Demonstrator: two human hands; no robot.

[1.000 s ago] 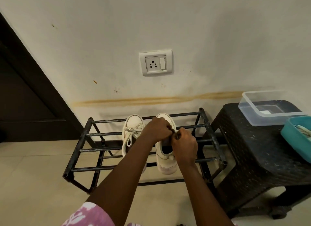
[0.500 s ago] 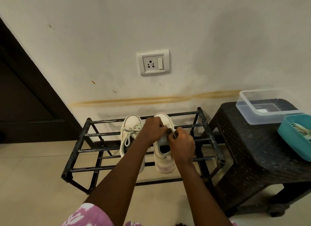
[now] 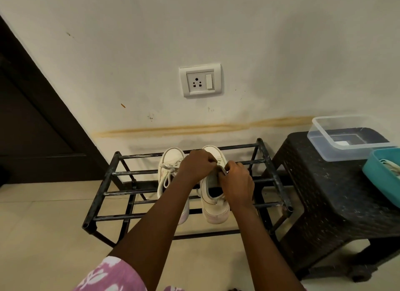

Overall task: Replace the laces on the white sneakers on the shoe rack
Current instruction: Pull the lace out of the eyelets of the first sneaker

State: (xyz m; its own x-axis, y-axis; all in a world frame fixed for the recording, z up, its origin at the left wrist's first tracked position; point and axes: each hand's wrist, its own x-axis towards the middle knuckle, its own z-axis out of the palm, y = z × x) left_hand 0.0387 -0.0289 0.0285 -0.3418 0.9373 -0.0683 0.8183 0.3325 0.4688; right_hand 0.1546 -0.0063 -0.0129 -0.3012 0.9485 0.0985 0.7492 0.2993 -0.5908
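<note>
Your left hand (image 3: 198,166) and right hand (image 3: 237,182) have scarcely moved. Close together, both still pinch at the lacing of the right white canvas sneaker (image 3: 216,212) atop the black metal-bar shoe rack (image 3: 134,173). The left white sneaker (image 3: 171,158) beside it stays laced, so this shoe's lacing work is likely unfinished.

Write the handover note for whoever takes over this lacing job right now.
Left hand and right hand: both pinch at the tongue area of the right sneaker on the shoe rack; lace or tongue, cannot tell.
Left sneaker beside it, laced.
Laces lie in the teal tray on the stool.
Done: seemingly no sneaker finished.
Left: relace both.
</note>
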